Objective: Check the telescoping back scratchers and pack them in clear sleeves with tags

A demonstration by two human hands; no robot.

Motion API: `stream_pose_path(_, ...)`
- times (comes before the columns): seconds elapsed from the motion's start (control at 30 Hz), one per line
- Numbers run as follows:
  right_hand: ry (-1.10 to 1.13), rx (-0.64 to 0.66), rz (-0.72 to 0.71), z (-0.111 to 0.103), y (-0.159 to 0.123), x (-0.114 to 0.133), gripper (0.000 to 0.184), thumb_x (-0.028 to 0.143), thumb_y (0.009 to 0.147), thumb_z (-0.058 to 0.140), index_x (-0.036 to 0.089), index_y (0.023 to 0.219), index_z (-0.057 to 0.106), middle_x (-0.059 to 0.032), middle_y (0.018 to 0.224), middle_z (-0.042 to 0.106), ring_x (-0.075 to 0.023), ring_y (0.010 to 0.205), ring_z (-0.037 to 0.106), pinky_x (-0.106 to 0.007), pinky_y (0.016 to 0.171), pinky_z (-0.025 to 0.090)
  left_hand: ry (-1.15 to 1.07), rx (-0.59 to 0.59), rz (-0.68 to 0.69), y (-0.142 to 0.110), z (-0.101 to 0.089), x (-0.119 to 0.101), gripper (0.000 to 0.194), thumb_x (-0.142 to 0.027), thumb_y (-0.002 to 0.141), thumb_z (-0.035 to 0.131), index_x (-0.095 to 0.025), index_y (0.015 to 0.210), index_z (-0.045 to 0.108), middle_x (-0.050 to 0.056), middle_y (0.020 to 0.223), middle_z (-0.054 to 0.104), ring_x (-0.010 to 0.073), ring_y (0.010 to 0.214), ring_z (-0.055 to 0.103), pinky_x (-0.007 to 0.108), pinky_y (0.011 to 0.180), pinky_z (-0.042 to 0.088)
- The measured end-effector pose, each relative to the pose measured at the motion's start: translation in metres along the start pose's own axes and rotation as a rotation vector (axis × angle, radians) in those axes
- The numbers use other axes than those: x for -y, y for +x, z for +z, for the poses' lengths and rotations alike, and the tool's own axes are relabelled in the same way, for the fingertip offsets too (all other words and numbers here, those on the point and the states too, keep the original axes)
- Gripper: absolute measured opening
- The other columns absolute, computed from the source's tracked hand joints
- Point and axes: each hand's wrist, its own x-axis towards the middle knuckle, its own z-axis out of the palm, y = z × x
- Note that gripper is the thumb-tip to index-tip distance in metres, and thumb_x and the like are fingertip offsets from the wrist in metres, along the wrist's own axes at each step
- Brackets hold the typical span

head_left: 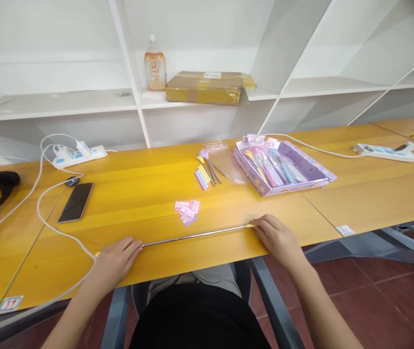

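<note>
Between my two hands a thin telescopic back scratcher [195,236] is drawn out long, low over the table's front edge. My left hand [115,261] is closed around its left end, and a bit of yellow shows beyond the wrist. At the other end, the fingers of my right hand [277,240] pinch a small yellow part. Just beyond the rod lie several pink printed cards [188,211]. Farther back are more back scratchers [210,165] with purple and yellow claw heads, beside short yellow sleeves [204,173] and purple sleeves [201,180].
A purple tray [297,188] of bagged back scratchers stands at the right, with clear plastic bags [230,165] beside it. On the left are a phone [76,202], a white cable [61,232] and a power strip [79,156]. A taped carton [203,88] and a bottle [155,68] occupy the shelf.
</note>
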Motion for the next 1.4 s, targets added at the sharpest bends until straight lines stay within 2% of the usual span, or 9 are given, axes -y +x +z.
stream_pose_path(0.2, 0.078, 0.014, -0.328, 0.065, 0.022, 0.11, 0.021, 0.014, 0.109, 0.05, 0.021, 0.108, 0.07, -0.0062, 0.087, 0.066, -0.0212, 0.079, 0.062, -0.034, 0.071, 0.052, -0.094, 0.07, 0.098, 0.034, 0.031, -0.085, 0.031, -0.032, 0.114, 0.044, -0.024, 0.115, 0.075, 0.007, 0.092, 0.075, 0.0192, 0.076, 0.07, 0.031, 0.066, 0.05)
stream_pose_path(0.3, -0.03, -0.025, -0.308, 0.085, 0.026, 0.146, 0.022, 0.012, 0.109, 0.049, 0.019, 0.102, 0.069, -0.0059, 0.083, 0.063, -0.0212, 0.075, 0.054, -0.036, 0.069, 0.045, -0.046, 0.023, 0.11, 0.047, 0.041, -0.111, 0.029, -0.029, 0.113, 0.045, -0.022, 0.115, 0.073, 0.007, 0.087, 0.073, 0.0192, 0.075, 0.068, 0.032, 0.066, 0.048)
stream_pose_path(0.5, -0.003, -0.062, -0.253, 0.089, 0.028, 0.142, 0.018, 0.011, 0.109, 0.054, 0.018, 0.1, 0.068, -0.0057, 0.086, 0.064, -0.0209, 0.079, 0.049, -0.036, 0.073, 0.041, 0.048, -0.092, 0.102, 0.05, 0.047, -0.115, 0.024, -0.03, 0.112, 0.049, -0.02, 0.115, 0.071, 0.003, 0.084, 0.068, 0.0195, 0.067, 0.064, 0.033, 0.06, 0.043)
stream_pose_path(0.7, 0.008, -0.056, -0.245, 0.085, 0.028, 0.144, 0.017, 0.011, 0.108, 0.057, 0.019, 0.099, 0.067, -0.0051, 0.087, 0.067, -0.0205, 0.08, 0.05, -0.036, 0.073, 0.04, 0.043, -0.03, 0.105, 0.051, 0.046, -0.114, 0.024, -0.031, 0.112, 0.049, -0.021, 0.115, 0.071, 0.003, 0.086, 0.069, 0.0188, 0.068, 0.064, 0.033, 0.062, 0.044)
stream_pose_path(0.97, -0.056, -0.082, -0.285, 0.08, 0.03, 0.147, 0.019, 0.012, 0.107, 0.061, 0.019, 0.089, 0.065, -0.0036, 0.084, 0.067, -0.019, 0.079, 0.052, -0.037, 0.073, 0.036, 0.012, 0.042, 0.111, 0.049, 0.042, -0.112, 0.032, -0.021, 0.109, 0.053, -0.028, 0.135, 0.069, 0.003, 0.087, 0.068, 0.018, 0.067, 0.063, 0.03, 0.061, 0.044)
stream_pose_path(1.07, -0.103, -0.057, -0.32, 0.075, 0.031, 0.142, 0.017, 0.013, 0.107, 0.06, 0.019, 0.092, 0.065, -0.0034, 0.084, 0.066, -0.019, 0.08, 0.053, -0.037, 0.076, 0.036, -0.051, 0.074, 0.092, 0.05, 0.036, -0.109, 0.03, -0.024, 0.111, 0.05, -0.028, 0.132, 0.071, 0.003, 0.088, 0.069, 0.0173, 0.071, 0.065, 0.028, 0.065, 0.047)
stream_pose_path(1.17, -0.182, -0.01, -0.265, 0.062, 0.03, 0.118, 0.017, 0.013, 0.108, 0.056, 0.018, 0.095, 0.067, -0.0048, 0.084, 0.064, -0.0211, 0.081, 0.054, -0.037, 0.078, 0.038, -0.064, 0.112, 0.055, 0.045, 0.027, -0.088, 0.032, -0.028, 0.113, 0.046, -0.028, 0.127, 0.074, 0.003, 0.089, 0.069, 0.0176, 0.074, 0.068, 0.028, 0.067, 0.05)
stream_pose_path(1.3, -0.33, -0.004, -0.123, 0.027, 0.013, 0.046, 0.017, 0.009, 0.104, 0.055, 0.018, 0.1, 0.069, -0.0068, 0.092, 0.068, -0.0226, 0.088, 0.061, -0.037, 0.082, 0.041, -0.014, 0.042, -0.036, 0.018, 0.006, -0.029, 0.037, -0.034, 0.114, 0.043, -0.027, 0.122, 0.078, 0.004, 0.092, 0.073, 0.0192, 0.079, 0.071, 0.028, 0.071, 0.052)
stream_pose_path(1.4, -0.463, -0.093, -0.001, -0.002, -0.009, -0.015, 0.012, 0.014, 0.103, 0.059, 0.019, 0.102, 0.07, -0.0069, 0.093, 0.071, -0.0232, 0.088, 0.064, -0.036, 0.079, 0.043, -0.017, -0.047, -0.033, -0.006, -0.009, 0.013, 0.043, -0.042, 0.115, 0.04, -0.027, 0.117, 0.08, 0.004, 0.094, 0.075, 0.0195, 0.082, 0.073, 0.029, 0.074, 0.054)
